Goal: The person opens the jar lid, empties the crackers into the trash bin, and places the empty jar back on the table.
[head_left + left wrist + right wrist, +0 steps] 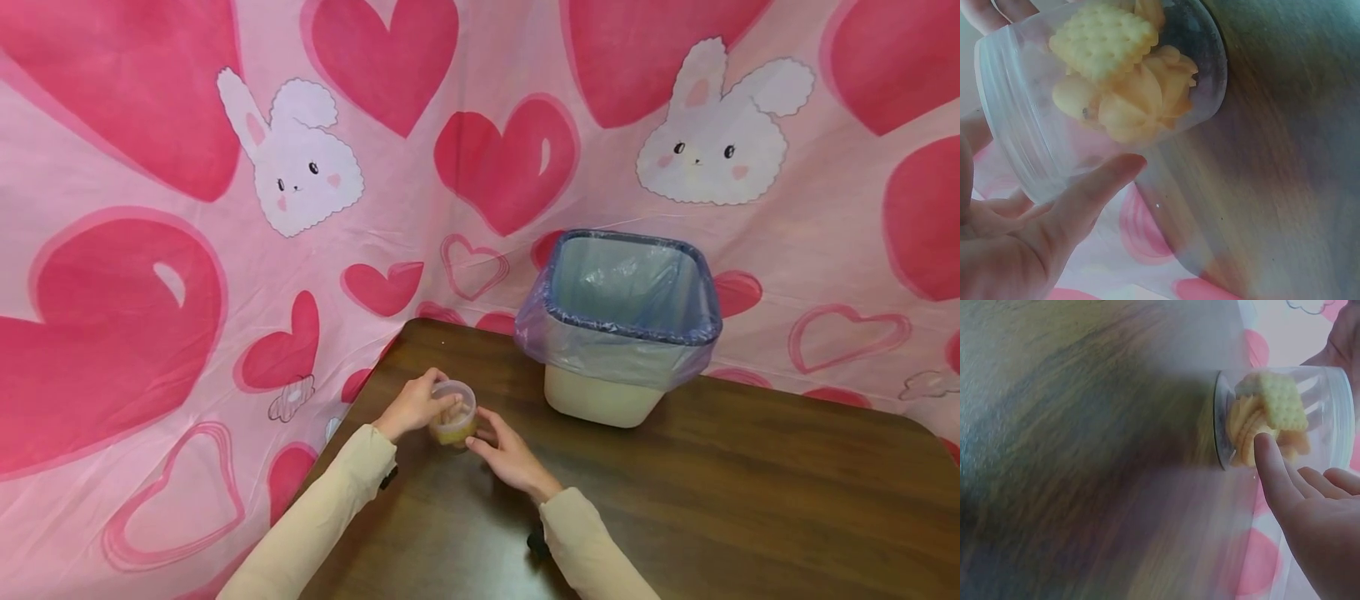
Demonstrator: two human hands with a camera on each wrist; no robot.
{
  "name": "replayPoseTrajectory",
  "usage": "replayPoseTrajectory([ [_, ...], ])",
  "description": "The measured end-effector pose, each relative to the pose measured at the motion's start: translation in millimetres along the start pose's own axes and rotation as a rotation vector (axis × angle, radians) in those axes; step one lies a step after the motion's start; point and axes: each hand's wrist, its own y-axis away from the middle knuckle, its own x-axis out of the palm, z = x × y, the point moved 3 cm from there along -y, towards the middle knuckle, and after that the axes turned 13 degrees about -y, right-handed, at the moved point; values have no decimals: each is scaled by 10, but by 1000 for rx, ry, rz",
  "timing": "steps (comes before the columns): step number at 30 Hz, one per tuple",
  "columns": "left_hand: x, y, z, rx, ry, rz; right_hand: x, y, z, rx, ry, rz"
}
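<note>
The clear plastic jar (453,412) of biscuits (1124,80) stands on the wooden table (675,492), near its back-left corner and to the left of the lined waste bin (622,321). My left hand (413,407) curls around the jar on one side, and my right hand (508,454) touches it with the fingertips (1267,450) on the other. I judge I am only steadying it now; next I need a firm grip with both hands before lifting.
</note>
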Motion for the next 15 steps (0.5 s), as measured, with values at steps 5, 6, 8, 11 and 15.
replayPoseTrajectory([
  [5,9,7,-46,-15,18,30,-37,14,-8,-21,-34,-8],
  [6,9,9,-52,-18,18,35,-42,16,-11,-25,-37,-10],
  [8,5,11,-68,-21,15,42,-52,22,-19,-30,-41,-12],
  [11,1,7,-81,-23,3,42,-66,27,-37,-33,-41,-16],
  [15,13,-1,-88,-32,6,47,-88,29,-64,-26,-44,-21],
])
